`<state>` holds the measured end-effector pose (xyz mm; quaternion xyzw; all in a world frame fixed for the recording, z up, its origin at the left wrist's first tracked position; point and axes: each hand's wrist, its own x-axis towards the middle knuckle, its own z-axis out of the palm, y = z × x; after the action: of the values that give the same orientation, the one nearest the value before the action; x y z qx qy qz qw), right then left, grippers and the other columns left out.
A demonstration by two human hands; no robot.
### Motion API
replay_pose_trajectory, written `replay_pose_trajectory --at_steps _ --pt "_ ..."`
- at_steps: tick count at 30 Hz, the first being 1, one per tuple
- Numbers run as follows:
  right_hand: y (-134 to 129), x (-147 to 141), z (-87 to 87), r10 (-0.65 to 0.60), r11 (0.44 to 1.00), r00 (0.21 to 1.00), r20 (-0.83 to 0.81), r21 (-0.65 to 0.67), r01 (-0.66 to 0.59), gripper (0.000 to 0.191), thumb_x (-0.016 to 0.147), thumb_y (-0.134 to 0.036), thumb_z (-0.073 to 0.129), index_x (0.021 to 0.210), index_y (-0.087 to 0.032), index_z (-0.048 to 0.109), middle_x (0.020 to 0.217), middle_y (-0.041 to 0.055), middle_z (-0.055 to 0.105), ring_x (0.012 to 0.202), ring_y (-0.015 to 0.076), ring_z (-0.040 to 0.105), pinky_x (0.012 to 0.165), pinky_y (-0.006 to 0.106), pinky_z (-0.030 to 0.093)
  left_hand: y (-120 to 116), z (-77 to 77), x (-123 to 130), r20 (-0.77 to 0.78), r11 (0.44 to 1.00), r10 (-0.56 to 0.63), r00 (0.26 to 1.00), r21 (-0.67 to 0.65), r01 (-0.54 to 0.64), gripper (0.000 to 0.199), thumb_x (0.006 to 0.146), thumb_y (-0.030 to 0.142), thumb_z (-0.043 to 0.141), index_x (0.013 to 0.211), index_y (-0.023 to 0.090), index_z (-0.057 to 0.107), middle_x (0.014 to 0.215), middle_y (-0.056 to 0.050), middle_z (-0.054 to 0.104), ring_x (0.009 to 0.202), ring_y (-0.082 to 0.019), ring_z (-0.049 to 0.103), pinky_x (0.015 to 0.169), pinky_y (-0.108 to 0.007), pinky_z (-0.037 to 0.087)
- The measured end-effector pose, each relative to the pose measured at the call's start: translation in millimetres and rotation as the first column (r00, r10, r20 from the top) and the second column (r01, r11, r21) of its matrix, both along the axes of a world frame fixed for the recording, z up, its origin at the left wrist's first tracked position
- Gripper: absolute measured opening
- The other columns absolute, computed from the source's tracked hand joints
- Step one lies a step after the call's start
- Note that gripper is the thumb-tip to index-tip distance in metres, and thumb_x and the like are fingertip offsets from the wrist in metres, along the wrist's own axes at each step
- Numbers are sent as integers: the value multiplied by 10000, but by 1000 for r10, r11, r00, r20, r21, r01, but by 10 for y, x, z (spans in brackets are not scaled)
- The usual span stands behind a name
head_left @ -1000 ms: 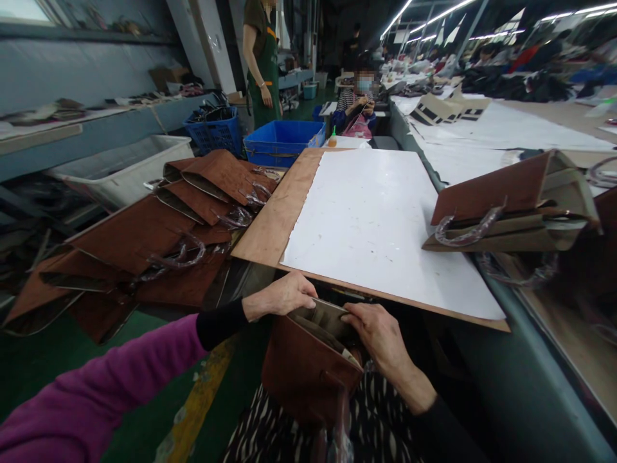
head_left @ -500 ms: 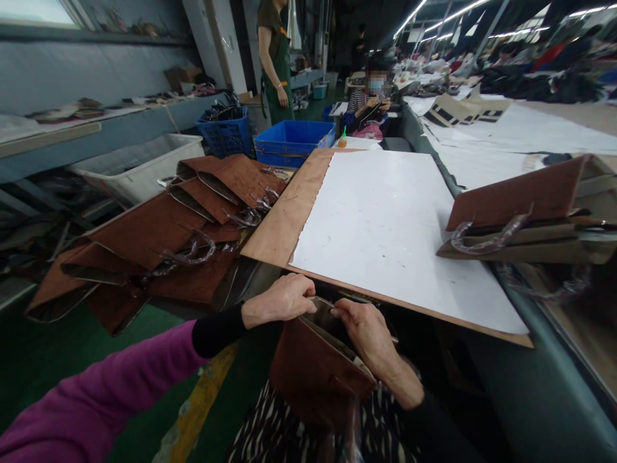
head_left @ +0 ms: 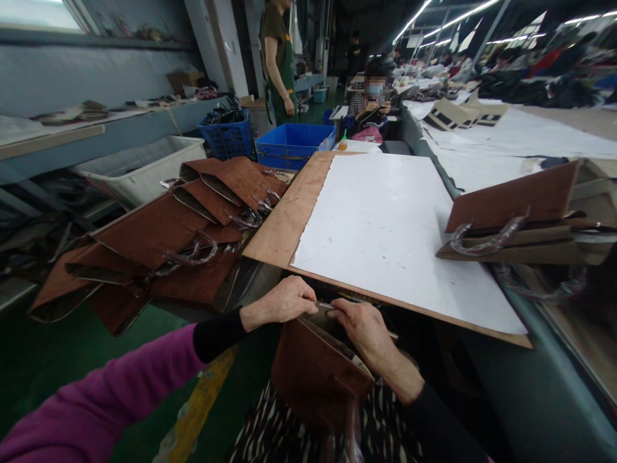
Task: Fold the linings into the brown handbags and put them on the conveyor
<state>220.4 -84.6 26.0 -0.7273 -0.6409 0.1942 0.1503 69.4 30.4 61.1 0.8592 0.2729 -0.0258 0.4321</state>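
A brown bag point(head_left: 321, 373) rests on my lap with its opening upward and a plastic-wrapped handle hanging down its front. My left hand point(head_left: 284, 300) pinches the left end of the bag's rim. Opposite it, my right hand point(head_left: 364, 325) grips the rim with bent fingers, a short gap from the left. The bag's inside is mostly dark. Just beyond my hands lies a board point(head_left: 270, 235) topped by a white sheet point(head_left: 376, 218).
Brown bags point(head_left: 149, 235) are piled at the left; more bags point(head_left: 515, 206) lie at the right. Farther off are a blue bin point(head_left: 294, 143), a blue basket point(head_left: 226, 134), a white tub point(head_left: 144, 164), a standing person point(head_left: 277, 64) and a seated person point(head_left: 369, 109).
Both hands keep their grip on the bag's rim and have barely shifted. The standing person has moved slightly to the right.
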Motion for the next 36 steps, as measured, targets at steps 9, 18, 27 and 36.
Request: replay_pose_trajectory --at_steps 9,18,27,36 --pt "144 -89 167 191 979 972 -137 -48 -199 193 831 -229 444 913 -164 607 815 70 679 757 180 604 653 240 365 -84 52 83 109 996 83 991 -33 -80 185 707 274 546 602 121 544 529 41 450 534 -87 382 480 -196 241" --pt "121 294 524 27 987 993 116 -162 -8 310 775 -83 346 861 -174 630 804 71 667 788 180 588 695 260 372 -441 215 -319 320 908 419 850 -119 -402 209 846 343 443 821 158 537 736 10 542 699 -121 492 652 -214 379" --pt "332 369 768 44 955 971 236 -295 28 213 677 -129 460 791 -130 640 867 133 665 848 221 598 655 261 373 -841 135 -434 134 910 397 908 -190 -370 808 570 383 725 1266 191 362 1143 -115 546 1024 -266 510 869 -351 397" --pt "153 498 1057 72 832 990 -123 -539 -128 148 671 -199 458 663 -149 598 405 -11 537 378 101 518 374 172 283 240 19 -426 41 889 34 999 -458 -11 503 496 99 492 989 150 579 836 3 604 713 -151 536 572 -202 410"
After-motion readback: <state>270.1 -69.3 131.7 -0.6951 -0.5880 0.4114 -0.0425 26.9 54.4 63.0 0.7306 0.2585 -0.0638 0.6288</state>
